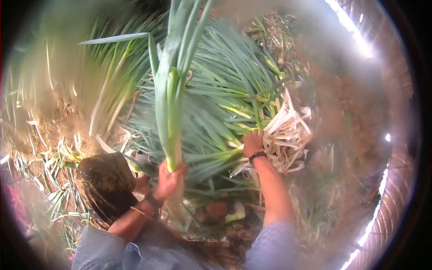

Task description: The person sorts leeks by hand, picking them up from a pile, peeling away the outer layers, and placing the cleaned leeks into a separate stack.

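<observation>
My left hand is closed around the lower, pale part of a thick bunch of green onions. The bunch stands upright, its long leaves reaching past the top of the view. Farther right, my right hand, with a dark band at the wrist, rests on the root side of a large heap of green onions. Its fingers curl over the stalks there, and their tips are hidden among them. Pale, dry peeled skins lie right beside this hand.
More green onions with roots stand piled at the left, partly blurred. Camouflage cloth covers a rounded shape near my left forearm. Loose leaf scraps litter the ground at the left. Brown soil and a ribbed curved wall are at the right.
</observation>
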